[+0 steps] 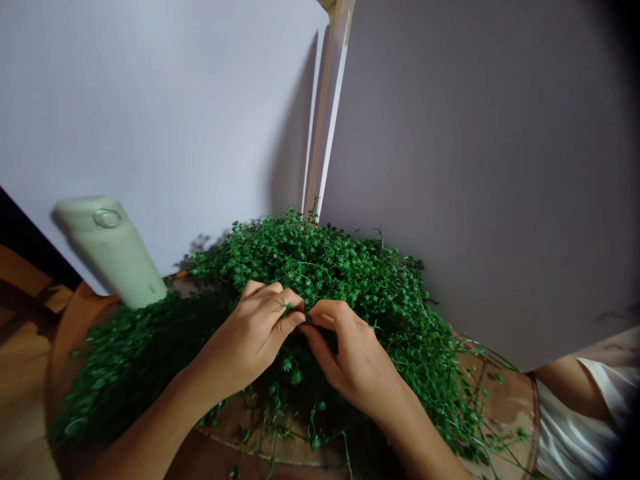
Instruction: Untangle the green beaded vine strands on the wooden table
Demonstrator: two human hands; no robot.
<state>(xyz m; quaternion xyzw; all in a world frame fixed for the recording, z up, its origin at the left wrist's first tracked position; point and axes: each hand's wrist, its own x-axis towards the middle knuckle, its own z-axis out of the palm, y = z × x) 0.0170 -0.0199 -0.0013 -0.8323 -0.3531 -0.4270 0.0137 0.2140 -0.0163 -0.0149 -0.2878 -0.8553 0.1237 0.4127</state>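
A large heap of small-leaved green sprigs (320, 260) spreads in front of me, and both hands are over its near middle. My left hand (263, 327) pinches a thin green sprig (284, 305) between thumb and fingers, with a bit of its leaves poking up over the knuckles. Almost touching those fingertips, my right hand (353, 343) is closed in a pinch at the same spot. The small part between the two hands is mostly covered by my fingers. A few loose stems dangle below the hands.
The heap lies on a round wooden table (510, 397). A pale green flask (117, 250) stands tilted in view at the left. Two upright panels, one white (165, 107) and one grey (465, 173), close off the back. Another person's arm (575, 387) is at the right edge.
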